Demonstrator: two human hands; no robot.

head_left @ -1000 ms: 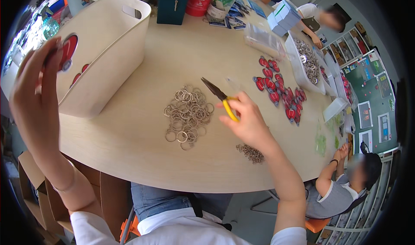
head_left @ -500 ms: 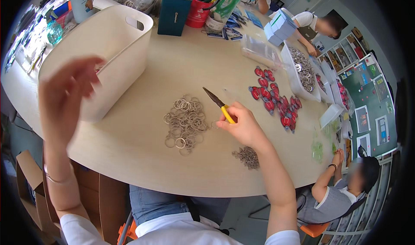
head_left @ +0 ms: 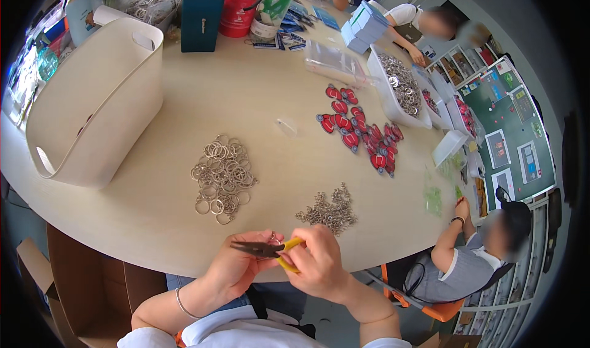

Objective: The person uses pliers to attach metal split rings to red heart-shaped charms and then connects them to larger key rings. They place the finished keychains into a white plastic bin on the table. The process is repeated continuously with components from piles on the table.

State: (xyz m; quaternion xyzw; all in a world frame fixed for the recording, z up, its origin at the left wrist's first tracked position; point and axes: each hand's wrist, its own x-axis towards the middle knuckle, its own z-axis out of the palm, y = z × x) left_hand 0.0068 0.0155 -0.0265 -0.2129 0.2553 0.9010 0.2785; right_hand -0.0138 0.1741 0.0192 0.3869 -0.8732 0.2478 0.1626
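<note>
Needle-nose pliers (head_left: 265,250) with yellow handles are gripped in my right hand (head_left: 319,265), their dark jaws pointing left. Just beyond the jaws, the fingers of my left hand (head_left: 236,265) are closed on a small metal piece (head_left: 275,236), partly hidden; it looks like a ring, but I cannot make out its exact form. Both hands meet over the table's near edge. Ahead and to the left of them lies a pile of silver split rings (head_left: 222,176). A heap of small metal chain pieces (head_left: 332,210) sits just beyond my right hand.
Red shoe-shaped charms (head_left: 353,127) are scattered right of centre. A large white bin (head_left: 101,102) stands at left. Behind are a teal tool holder (head_left: 201,25) and a red cup (head_left: 236,16). A white tray (head_left: 393,90) of metal rings stands right; a person (head_left: 455,250) sits nearby.
My left hand has come down from above the white bin to meet my right hand. The right hand has brought the pliers back to the near table edge. The view has shifted right.
</note>
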